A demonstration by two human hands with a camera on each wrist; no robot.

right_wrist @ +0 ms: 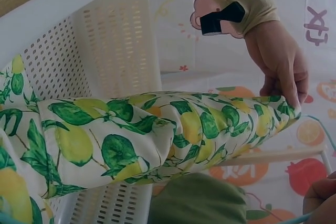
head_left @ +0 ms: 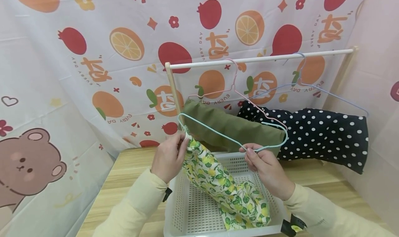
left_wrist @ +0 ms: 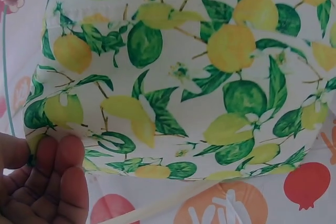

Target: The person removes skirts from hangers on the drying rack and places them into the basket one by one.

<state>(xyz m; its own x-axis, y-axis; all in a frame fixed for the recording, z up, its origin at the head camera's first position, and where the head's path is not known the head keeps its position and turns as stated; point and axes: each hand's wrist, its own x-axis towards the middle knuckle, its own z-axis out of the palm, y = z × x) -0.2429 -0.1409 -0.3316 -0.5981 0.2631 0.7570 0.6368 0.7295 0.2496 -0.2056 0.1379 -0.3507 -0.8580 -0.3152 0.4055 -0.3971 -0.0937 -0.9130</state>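
Note:
A white cloth garment with a lemon print hangs from my left hand, which pinches its upper corner at the left end of a mint-green hanger. The lower part of the garment droops into the basket. My right hand grips the hanger near its neck, with the hook curving up to the right. In the left wrist view, the left thumb and fingers hold the edge of the printed cloth. The right wrist view shows the garment stretched out from the basket to the left hand.
Below the hands stands a white perforated basket on a wood-grain table. Behind it, a rack with a white rod carries a pink hanger with olive cloth and a blue hanger with black polka-dot cloth.

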